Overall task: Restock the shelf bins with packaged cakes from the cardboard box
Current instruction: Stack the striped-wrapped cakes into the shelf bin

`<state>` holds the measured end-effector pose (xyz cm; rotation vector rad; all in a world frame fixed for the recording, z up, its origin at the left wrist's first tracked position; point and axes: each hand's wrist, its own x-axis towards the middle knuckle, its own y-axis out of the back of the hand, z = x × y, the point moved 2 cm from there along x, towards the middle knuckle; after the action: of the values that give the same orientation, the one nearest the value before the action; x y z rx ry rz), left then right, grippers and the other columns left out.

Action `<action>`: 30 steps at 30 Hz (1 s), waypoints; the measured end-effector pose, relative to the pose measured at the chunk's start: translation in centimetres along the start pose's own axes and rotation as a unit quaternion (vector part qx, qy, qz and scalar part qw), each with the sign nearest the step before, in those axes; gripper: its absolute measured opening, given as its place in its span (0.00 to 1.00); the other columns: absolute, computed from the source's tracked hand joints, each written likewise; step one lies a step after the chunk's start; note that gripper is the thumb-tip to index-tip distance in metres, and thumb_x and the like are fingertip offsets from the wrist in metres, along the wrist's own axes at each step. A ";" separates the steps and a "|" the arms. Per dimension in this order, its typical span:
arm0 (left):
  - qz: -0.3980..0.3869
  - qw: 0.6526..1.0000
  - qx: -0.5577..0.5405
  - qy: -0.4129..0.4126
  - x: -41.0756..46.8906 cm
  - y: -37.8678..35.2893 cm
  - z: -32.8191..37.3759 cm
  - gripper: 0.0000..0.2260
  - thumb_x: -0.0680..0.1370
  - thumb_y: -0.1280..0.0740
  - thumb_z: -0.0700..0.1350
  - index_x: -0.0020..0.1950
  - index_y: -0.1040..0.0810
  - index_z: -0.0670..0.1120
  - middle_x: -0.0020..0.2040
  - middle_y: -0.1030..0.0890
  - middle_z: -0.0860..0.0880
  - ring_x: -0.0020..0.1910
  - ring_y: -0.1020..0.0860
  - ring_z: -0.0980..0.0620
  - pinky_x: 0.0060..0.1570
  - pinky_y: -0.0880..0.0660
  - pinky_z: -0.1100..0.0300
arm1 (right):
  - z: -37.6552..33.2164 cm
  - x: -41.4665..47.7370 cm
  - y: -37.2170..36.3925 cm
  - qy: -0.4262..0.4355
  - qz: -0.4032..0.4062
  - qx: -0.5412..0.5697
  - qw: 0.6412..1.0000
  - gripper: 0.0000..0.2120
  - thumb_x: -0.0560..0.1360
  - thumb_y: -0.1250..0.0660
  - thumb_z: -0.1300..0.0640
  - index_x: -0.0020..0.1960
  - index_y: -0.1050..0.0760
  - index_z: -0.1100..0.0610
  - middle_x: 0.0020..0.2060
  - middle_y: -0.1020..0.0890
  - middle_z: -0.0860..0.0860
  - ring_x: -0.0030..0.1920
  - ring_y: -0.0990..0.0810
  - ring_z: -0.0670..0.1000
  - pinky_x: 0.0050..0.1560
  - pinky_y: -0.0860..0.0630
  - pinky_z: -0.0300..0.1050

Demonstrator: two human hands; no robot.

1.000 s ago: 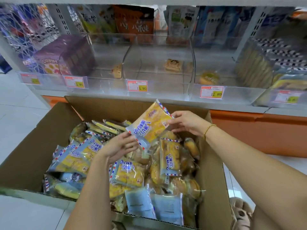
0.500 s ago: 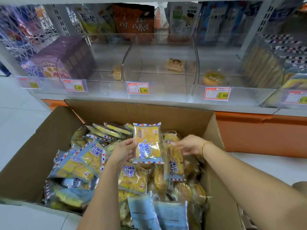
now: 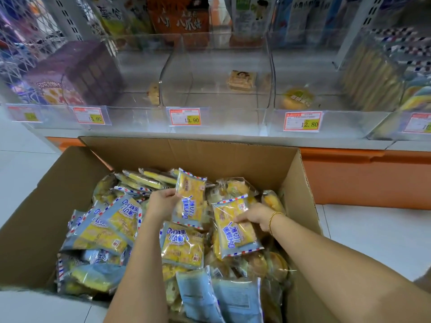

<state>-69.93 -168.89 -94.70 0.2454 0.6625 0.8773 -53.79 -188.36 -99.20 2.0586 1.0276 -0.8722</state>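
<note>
Right now left hand (image 3: 161, 203) pinched upright cake pack (image 3: 190, 199) by its edge, thumb in front, fingers behind. Right hand (image 3: 254, 216) closed fingers on second pack (image 3: 235, 227), half-lifted from cardboard box (image 3: 233, 155). Risk: slick film sliding from edge pinch (thin grip), pack falling among loose packs below fingers; bins (image 3: 217, 96) above nearly bare.

Shop, price tags (image 3: 184, 116), shelf bins (image 3: 217, 94)
</note>
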 end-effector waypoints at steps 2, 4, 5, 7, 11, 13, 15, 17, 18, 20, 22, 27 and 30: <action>0.022 0.999 0.047 -0.016 0.3 0.3 0.3 0.13 0.79 0.33 0.43 0.63 0.22 0.42 0.36 0.23 0.48 0.33 0.30 0.50 0.31 0.31 0.61 | -0.5 0.0 0.4 -0.002 -0.012 -0.001 1.000 0.09 0.68 0.25 0.67 0.38 0.25 0.61 0.30 0.20 0.52 0.35 0.23 0.48 0.38 0.28 0.42; 0.033 0.998 0.057 -0.024 0.1 0.4 1.2 0.14 0.78 0.33 0.43 0.63 0.22 0.41 0.41 0.21 0.46 0.38 0.27 0.49 0.39 0.30 0.59 | -1.8 -0.5 1.4 0.018 -0.003 -0.038 0.999 0.11 0.65 0.23 0.67 0.35 0.26 0.61 0.27 0.21 0.52 0.31 0.25 0.48 0.30 0.30 0.38; 0.030 0.998 0.055 -0.028 0.1 0.3 1.8 0.14 0.78 0.32 0.43 0.63 0.21 0.41 0.44 0.19 0.45 0.39 0.26 0.49 0.40 0.30 0.59 | -2.7 -1.1 2.3 0.036 -0.004 -0.061 0.997 0.12 0.65 0.23 0.67 0.33 0.26 0.61 0.27 0.22 0.53 0.30 0.26 0.49 0.28 0.32 0.35; 0.010 0.998 0.042 -0.041 -0.5 -0.1 3.4 0.12 0.78 0.32 0.42 0.60 0.20 0.41 0.44 0.18 0.44 0.36 0.26 0.52 0.38 0.30 0.61 | -4.8 -3.1 4.3 0.066 -0.047 -0.103 0.991 0.10 0.66 0.23 0.66 0.33 0.25 0.61 0.33 0.21 0.56 0.33 0.26 0.51 0.33 0.30 0.37; -0.095 0.994 -0.008 -0.050 -2.1 -1.5 6.9 0.06 0.77 0.31 0.39 0.52 0.19 0.41 0.29 0.20 0.52 0.27 0.27 0.56 0.28 0.29 0.66 | -8.1 -8.3 9.1 0.132 -0.162 -0.033 0.977 0.03 0.72 0.30 0.68 0.43 0.21 0.63 0.37 0.16 0.55 0.36 0.17 0.50 0.38 0.20 0.42; -0.195 0.979 -0.024 -0.045 -2.9 -2.7 8.6 0.07 0.77 0.31 0.38 0.53 0.18 0.38 0.33 0.19 0.50 0.30 0.25 0.54 0.28 0.29 0.66 | -8.8 -10.5 11.2 0.165 -0.162 0.058 0.971 0.03 0.73 0.33 0.67 0.44 0.21 0.62 0.36 0.15 0.53 0.36 0.16 0.48 0.39 0.19 0.41; -0.276 0.957 -0.061 -0.061 -3.7 -4.4 10.1 0.07 0.75 0.31 0.40 0.51 0.16 0.41 0.42 0.18 0.45 0.38 0.25 0.49 0.35 0.31 0.61 | -8.6 -11.6 13.1 0.186 -0.126 0.164 0.961 0.08 0.67 0.31 0.64 0.46 0.22 0.62 0.38 0.15 0.54 0.38 0.16 0.48 0.49 0.19 0.44; -0.320 0.937 -0.122 -0.074 -4.4 -6.2 11.6 0.07 0.72 0.30 0.42 0.48 0.15 0.43 0.45 0.18 0.43 0.39 0.23 0.48 0.38 0.27 0.59 | -7.3 -12.1 14.7 0.169 -0.103 0.257 0.946 0.13 0.64 0.31 0.61 0.49 0.22 0.62 0.41 0.15 0.55 0.40 0.16 0.49 0.52 0.20 0.47; -0.328 0.931 -0.141 -0.081 -4.7 -7.1 12.2 0.09 0.70 0.31 0.43 0.47 0.15 0.43 0.45 0.17 0.43 0.38 0.21 0.50 0.38 0.25 0.60 | -6.4 -12.4 15.3 0.150 -0.109 0.293 0.938 0.14 0.65 0.31 0.61 0.50 0.21 0.62 0.43 0.15 0.56 0.40 0.15 0.51 0.49 0.18 0.49; -0.331 0.923 -0.175 -0.089 -5.5 -8.7 13.5 0.10 0.69 0.31 0.44 0.47 0.15 0.42 0.46 0.16 0.42 0.38 0.19 0.51 0.40 0.23 0.59 | -4.9 -12.8 16.4 0.121 -0.120 0.351 0.921 0.16 0.64 0.28 0.59 0.51 0.20 0.62 0.47 0.15 0.58 0.42 0.15 0.54 0.45 0.18 0.53; -0.323 0.915 -0.218 -0.103 -6.0 -10.3 14.5 0.11 0.69 0.31 0.44 0.48 0.16 0.42 0.46 0.16 0.42 0.39 0.19 0.50 0.43 0.23 0.57 | -4.2 -12.9 17.4 0.123 -0.108 0.390 0.906 0.22 0.60 0.26 0.56 0.53 0.20 0.60 0.48 0.15 0.58 0.43 0.15 0.54 0.42 0.17 0.53; -0.314 0.895 -0.291 -0.123 -7.0 -13.0 17.1 0.06 0.75 0.36 0.38 0.48 0.20 0.42 0.39 0.16 0.46 0.34 0.18 0.54 0.34 0.21 0.62 | -5.5 -12.9 19.8 0.160 -0.098 0.431 0.882 0.11 0.65 0.31 0.57 0.45 0.17 0.61 0.45 0.15 0.58 0.41 0.15 0.54 0.43 0.19 0.56; -0.329 0.899 -0.260 -0.128 -7.5 -14.0 18.4 0.09 0.79 0.39 0.39 0.44 0.20 0.43 0.35 0.22 0.47 0.30 0.24 0.54 0.30 0.23 0.63 | -6.2 -13.4 20.6 0.175 -0.090 0.357 0.913 0.17 0.64 0.30 0.59 0.51 0.20 0.64 0.50 0.16 0.61 0.45 0.16 0.56 0.50 0.20 0.55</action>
<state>-53.00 -182.33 -83.54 -0.3339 0.2102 0.3279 -41.03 -198.37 -79.80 2.8478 1.2207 -1.1150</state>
